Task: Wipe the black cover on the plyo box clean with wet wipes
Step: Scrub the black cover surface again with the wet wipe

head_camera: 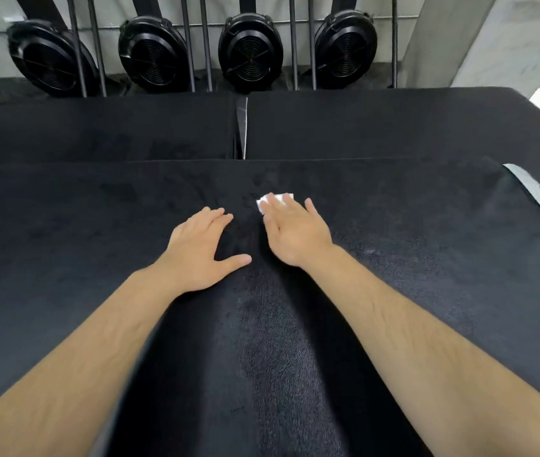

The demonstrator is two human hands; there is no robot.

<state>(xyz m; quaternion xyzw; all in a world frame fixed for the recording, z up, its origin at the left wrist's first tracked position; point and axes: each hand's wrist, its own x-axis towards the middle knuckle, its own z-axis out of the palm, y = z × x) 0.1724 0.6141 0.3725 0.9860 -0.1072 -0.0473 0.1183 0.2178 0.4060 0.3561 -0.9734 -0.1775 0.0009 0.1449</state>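
My right hand (295, 232) lies flat, fingers (273, 206) straight, pressing the wipe (277, 199) onto the cover (262, 341) without gripping it. The wipe shows past my fingertips, its long side running left to right, midway across the cover and toward its far edge. My left hand (201, 250) rests just beside, palm down, fingers relaxed, thumb out, holding nothing. Both forearms reach forward. Round black fans (249, 51) stand beyond the far edge.
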